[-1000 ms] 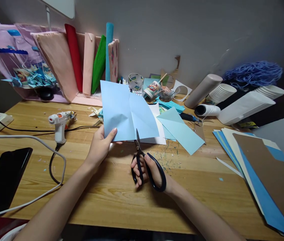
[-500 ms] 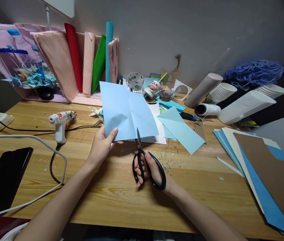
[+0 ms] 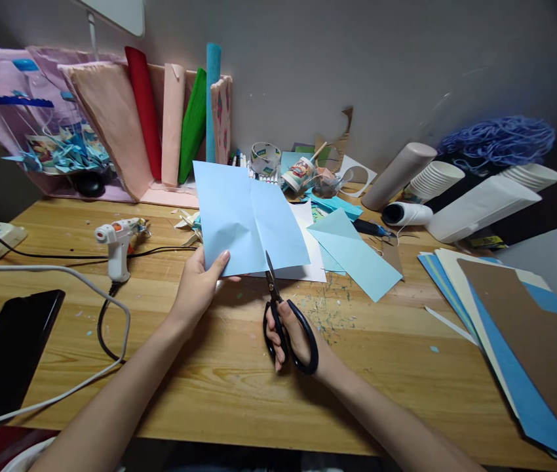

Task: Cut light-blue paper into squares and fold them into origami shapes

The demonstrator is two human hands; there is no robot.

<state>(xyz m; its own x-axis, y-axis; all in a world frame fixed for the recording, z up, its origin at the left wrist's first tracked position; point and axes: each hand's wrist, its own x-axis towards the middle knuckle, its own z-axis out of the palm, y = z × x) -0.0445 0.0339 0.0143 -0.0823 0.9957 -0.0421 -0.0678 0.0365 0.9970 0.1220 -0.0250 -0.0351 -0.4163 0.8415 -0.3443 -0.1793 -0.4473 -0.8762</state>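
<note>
My left hand (image 3: 206,275) pinches the lower left edge of a light blue sheet of paper (image 3: 229,216), thumb on top and fingers beneath. The sheet is held above the table, with creases across it and a fold line down the middle. In my right hand (image 3: 291,334) is a pair of black-handled scissors (image 3: 272,288), my fingers through its loops. Its blades sit at the paper's lower edge, by the centre crease, the upper blade lying over the paper. White paper (image 3: 315,262) and pale turquoise paper (image 3: 362,255) lie behind and to the right.
A white glue gun (image 3: 117,246) stands on the left with its cord; a black phone (image 3: 10,354) and a looping white cable (image 3: 96,282) are nearer. Coloured sheets and cardboard (image 3: 524,328) lie right. Paper cups (image 3: 436,180), rolls and a tape roll (image 3: 265,158) line the back.
The scissors' handles have drawn closer together as my right hand squeezes, narrowing the blades at the paper's edge. My left hand and the sheet have barely moved.
</note>
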